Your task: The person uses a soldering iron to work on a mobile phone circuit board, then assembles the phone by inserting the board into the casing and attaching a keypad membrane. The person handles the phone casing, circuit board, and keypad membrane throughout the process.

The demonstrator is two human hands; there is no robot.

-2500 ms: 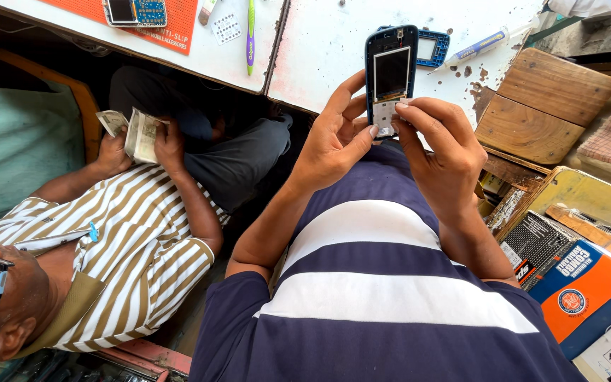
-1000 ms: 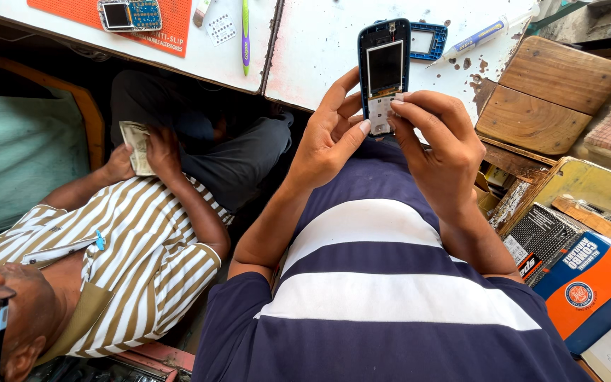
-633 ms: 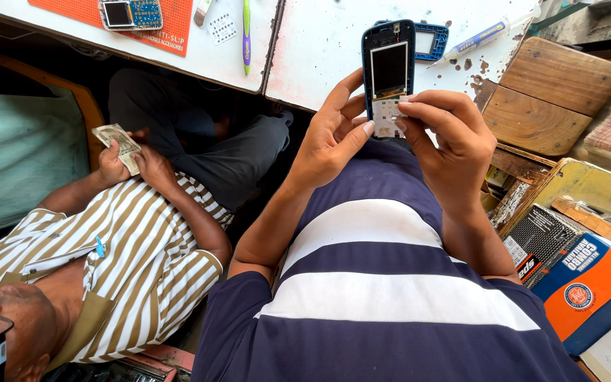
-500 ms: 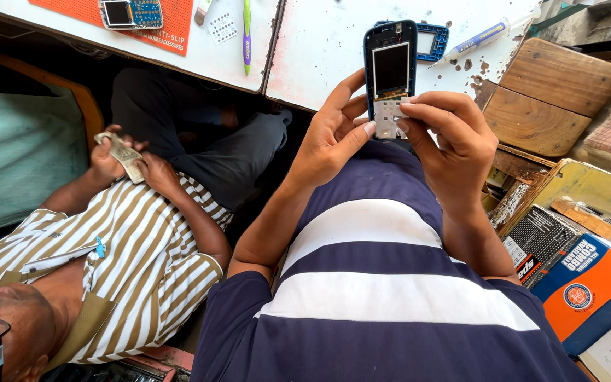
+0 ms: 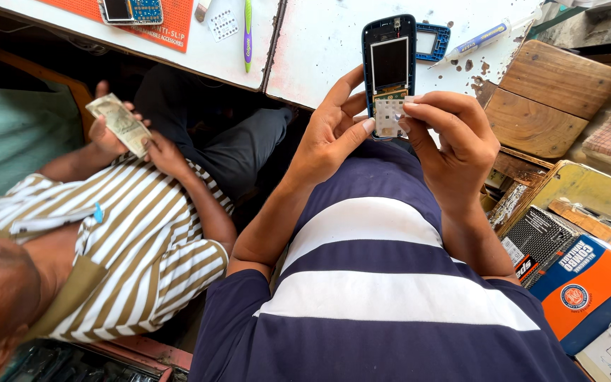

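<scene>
I hold a small blue phone [image 5: 389, 65] with its front cover off, screen and white keypad sheet bare, upright above my lap. My left hand [image 5: 332, 134] grips its lower left edge, thumb against the keypad area. My right hand [image 5: 452, 134] holds the lower right side, with fingertips pressing on the white keypad sheet [image 5: 389, 117]. A blue phone frame [image 5: 433, 41] lies on the white table [image 5: 319, 49] just behind the phone.
A person in a brown striped shirt [image 5: 121, 240] sits to my left, holding banknotes [image 5: 120, 124] in both hands. On the table lie a circuit board on an orange mat [image 5: 129, 10], a green pen [image 5: 247, 28] and a syringe-like tube [image 5: 486, 34]. Wooden blocks [image 5: 546, 99] and boxes [image 5: 588, 283] are at my right.
The phone stays between my hands with only small finger shifts on the keypad. The neighbouring person raised the banknotes and moved them left, away from the lap.
</scene>
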